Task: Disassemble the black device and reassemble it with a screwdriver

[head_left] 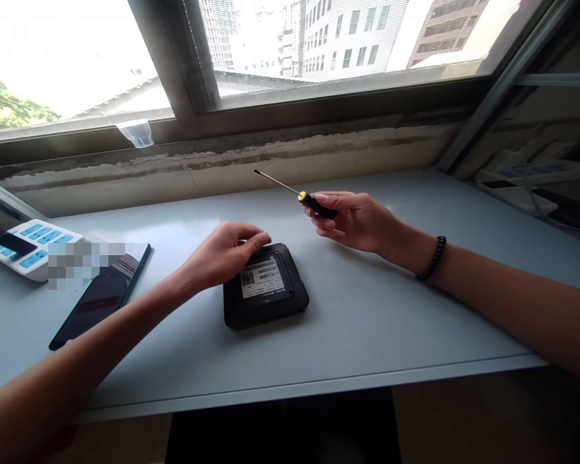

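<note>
A flat black electronics box point(269, 283) lies on the desk with its labelled face up; the white label carries a QR code and barcodes. My left hand point(232, 250) grips its far left edge, the thumb on top and the other fingers bent down behind, partly hidden. To the right and above the box, my right hand point(355, 222) holds a screwdriver point(314, 203) by its black and yellow handle. The thin metal shaft points up and to the left, its dark tip in the air, apart from the box.
The pale blue desk point(367, 328) ends at a front edge near me. On the left lie a dark phone point(101, 299) and a white power strip point(33, 248) with blue sockets. A clear plastic cup point(138, 132) is at the windowsill. Metal frame posts point(502, 84) stand on the right.
</note>
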Action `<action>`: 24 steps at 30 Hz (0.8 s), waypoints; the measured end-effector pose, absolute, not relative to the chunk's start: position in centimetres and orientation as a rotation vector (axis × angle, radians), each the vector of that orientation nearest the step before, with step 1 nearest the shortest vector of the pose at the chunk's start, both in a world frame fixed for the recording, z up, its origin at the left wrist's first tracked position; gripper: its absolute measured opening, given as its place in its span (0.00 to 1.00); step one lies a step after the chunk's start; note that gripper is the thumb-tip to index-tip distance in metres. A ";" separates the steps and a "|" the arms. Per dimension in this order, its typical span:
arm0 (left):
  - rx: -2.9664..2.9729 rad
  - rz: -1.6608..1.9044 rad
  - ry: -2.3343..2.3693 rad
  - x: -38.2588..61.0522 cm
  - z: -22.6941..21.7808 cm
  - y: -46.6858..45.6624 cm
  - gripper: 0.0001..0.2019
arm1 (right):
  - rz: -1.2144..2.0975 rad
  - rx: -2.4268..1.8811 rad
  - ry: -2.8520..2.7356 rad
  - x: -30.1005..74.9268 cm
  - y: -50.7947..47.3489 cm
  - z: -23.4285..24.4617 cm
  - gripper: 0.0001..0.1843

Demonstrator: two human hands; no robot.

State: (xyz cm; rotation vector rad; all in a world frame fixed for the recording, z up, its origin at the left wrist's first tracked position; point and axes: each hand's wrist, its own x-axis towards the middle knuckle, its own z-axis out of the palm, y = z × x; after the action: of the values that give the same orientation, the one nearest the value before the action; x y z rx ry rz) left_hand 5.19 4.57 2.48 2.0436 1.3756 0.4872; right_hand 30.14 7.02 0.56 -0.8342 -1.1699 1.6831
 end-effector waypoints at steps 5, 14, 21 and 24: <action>2.431 0.606 1.173 4.5 1.7 3.1 0.16 | 1.680 -0.838 -1.161 30.2 7.0 0.6 0.05; 2.736 0.630 0.944 3.4 1.1 2.6 0.15 | 1.678 -0.818 -1.131 30.5 7.1 0.6 0.06; 2.945 0.772 0.702 3.3 0.6 2.7 0.16 | 1.664 -0.834 -1.115 30.4 7.1 0.8 0.06; 2.993 0.765 0.651 3.2 0.4 2.7 0.16 | 1.662 -0.844 -1.113 30.4 7.1 0.7 0.06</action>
State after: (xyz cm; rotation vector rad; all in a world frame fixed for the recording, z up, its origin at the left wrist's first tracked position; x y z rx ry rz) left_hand 3.22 2.66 0.44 2.9934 0.6508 0.7645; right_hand 30.39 7.13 0.74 -0.8438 -1.1133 1.6621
